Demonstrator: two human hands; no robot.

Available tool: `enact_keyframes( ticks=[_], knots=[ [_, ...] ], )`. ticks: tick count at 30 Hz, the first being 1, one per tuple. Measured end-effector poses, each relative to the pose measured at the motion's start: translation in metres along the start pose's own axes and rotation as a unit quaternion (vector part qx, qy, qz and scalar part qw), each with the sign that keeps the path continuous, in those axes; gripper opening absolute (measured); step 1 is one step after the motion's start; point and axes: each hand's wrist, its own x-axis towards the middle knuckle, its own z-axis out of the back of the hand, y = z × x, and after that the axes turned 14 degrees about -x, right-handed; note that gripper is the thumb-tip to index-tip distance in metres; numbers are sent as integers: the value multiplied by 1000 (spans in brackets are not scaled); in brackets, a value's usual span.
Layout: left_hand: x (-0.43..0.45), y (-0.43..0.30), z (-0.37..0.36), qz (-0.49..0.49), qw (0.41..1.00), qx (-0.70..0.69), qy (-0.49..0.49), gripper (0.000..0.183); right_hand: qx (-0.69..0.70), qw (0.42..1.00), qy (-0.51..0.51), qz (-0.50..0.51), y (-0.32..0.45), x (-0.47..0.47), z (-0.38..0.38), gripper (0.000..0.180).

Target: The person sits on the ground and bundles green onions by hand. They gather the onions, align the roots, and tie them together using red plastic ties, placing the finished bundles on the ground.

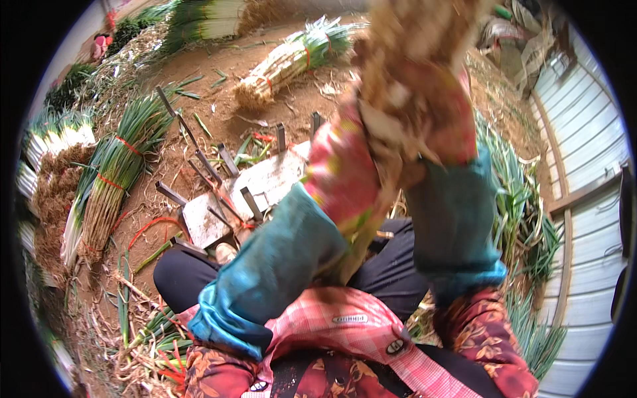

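Observation:
Both hands wear red patterned gloves with long teal sleeves. Raised in front of my lap, my left hand (343, 166) and my right hand (445, 119) are closed around a clump of soil-brown scallions (393, 112). Its root end (428, 30) points up and away from me, blurred, while dry husks hang between the gloves. Green leaves droop towards my lap. Left of the clump, a low rack of upright metal bars (251, 204) on a whitish board (268, 174) stands on the ground, with red ties about it.
Tied scallion bundles lie on the soil at the left (109, 179) and ahead (293, 62). More white-stemmed bundles (59, 134) are stacked at the far left. Loose scallions (522, 204) lie at the right, beside a corrugated metal wall (587, 278). Red ties (171, 368) lie near my left elbow.

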Motion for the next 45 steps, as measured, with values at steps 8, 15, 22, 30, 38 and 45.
enact_keyframes(
  ticks=[8,15,22,30,38,45],
  knots=[
    [28,63,72,96,890,-444,36,26,-238,954,162,90,62,63,-20,40],
    [11,76,99,104,912,-395,28,28,-183,958,210,71,56,42,-47,39],
    [-28,63,107,111,955,-255,100,30,-185,956,222,45,51,31,-35,38],
    [13,46,84,14,932,-343,118,33,-163,964,206,49,46,41,-46,37],
    [6,47,96,25,911,-394,120,35,-114,967,225,36,46,23,-59,37],
    [3,74,128,92,887,-442,93,36,130,953,268,-53,22,59,-51,36]
  ],
)
